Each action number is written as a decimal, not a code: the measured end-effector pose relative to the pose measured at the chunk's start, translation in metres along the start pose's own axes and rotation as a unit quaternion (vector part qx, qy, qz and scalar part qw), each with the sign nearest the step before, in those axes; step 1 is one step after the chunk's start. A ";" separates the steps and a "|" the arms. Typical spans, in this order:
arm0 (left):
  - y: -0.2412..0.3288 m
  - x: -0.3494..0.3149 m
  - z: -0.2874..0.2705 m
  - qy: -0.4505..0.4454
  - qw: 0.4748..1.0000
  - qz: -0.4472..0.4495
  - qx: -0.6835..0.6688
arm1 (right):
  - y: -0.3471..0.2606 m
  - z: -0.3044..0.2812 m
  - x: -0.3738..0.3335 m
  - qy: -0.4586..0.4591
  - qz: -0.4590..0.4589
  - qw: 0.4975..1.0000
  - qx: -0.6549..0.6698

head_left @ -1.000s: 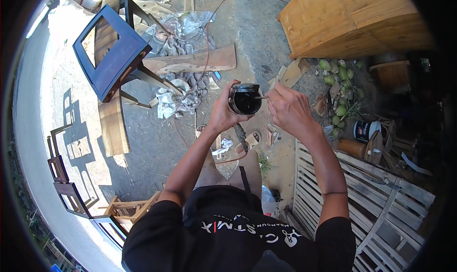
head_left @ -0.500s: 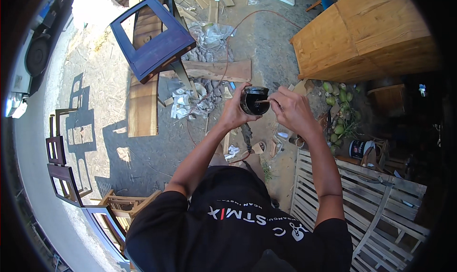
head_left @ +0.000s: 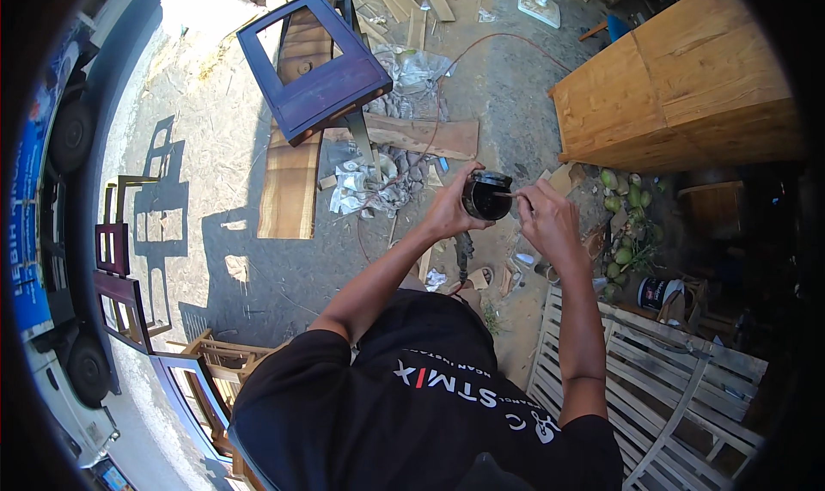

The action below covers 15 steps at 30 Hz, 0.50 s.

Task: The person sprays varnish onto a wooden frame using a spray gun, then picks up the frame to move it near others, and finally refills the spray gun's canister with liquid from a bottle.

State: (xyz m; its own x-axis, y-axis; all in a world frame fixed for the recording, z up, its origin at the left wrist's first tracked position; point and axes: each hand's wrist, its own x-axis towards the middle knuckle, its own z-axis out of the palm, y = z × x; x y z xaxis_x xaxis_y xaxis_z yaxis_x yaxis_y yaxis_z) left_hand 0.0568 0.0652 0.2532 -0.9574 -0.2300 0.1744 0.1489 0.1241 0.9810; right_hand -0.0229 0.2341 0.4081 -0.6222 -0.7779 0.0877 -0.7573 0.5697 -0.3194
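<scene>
My left hand point(head_left: 449, 207) is wrapped round the side of a round black cup point(head_left: 486, 201), its dark inside facing up. Just below the cup, a dark part like a spray gun's handle point(head_left: 464, 249) shows, with a red hose end near it; whether it joins the cup is unclear. My right hand point(head_left: 550, 219) pinches a thin stick point(head_left: 507, 195), whose tip reaches over the cup's mouth into the dark inside. The cup is held in front of me, above the ground.
Ahead on the left, a dark purple wooden frame point(head_left: 331, 83) rests over a plank point(head_left: 288, 195). A large wooden cabinet point(head_left: 679, 79) stands far right, beside green coconuts point(head_left: 632, 250). A slatted wooden bench point(head_left: 601, 353) is near right. A thin hose point(head_left: 443, 87) crosses the ground.
The whole view has shifted, with surroundings sitting further right and a truck showing more at left. Both hands keep their hold on the cup and stick; the right hand is slightly further back from the cup.
</scene>
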 end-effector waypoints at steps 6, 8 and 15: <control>-0.002 0.010 0.002 -0.005 1.000 -0.020 0.003 | 0.006 0.005 0.000 0.034 0.021 0.999 0.034; -0.002 0.015 0.003 -0.008 1.000 -0.019 0.012 | 0.015 0.007 -0.001 0.025 0.035 0.999 -0.001; -0.002 0.027 0.007 -0.041 0.998 -0.034 0.014 | 0.021 0.008 -0.006 0.023 0.052 0.998 0.035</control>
State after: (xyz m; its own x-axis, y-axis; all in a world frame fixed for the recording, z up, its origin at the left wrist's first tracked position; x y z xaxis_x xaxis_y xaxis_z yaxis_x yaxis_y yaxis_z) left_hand 0.0290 0.0651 0.2553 -0.9822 -0.1599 0.0981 0.0763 0.1375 0.9876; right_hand -0.0332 0.2487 0.3932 -0.7068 -0.7011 0.0939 -0.6732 0.6260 -0.3935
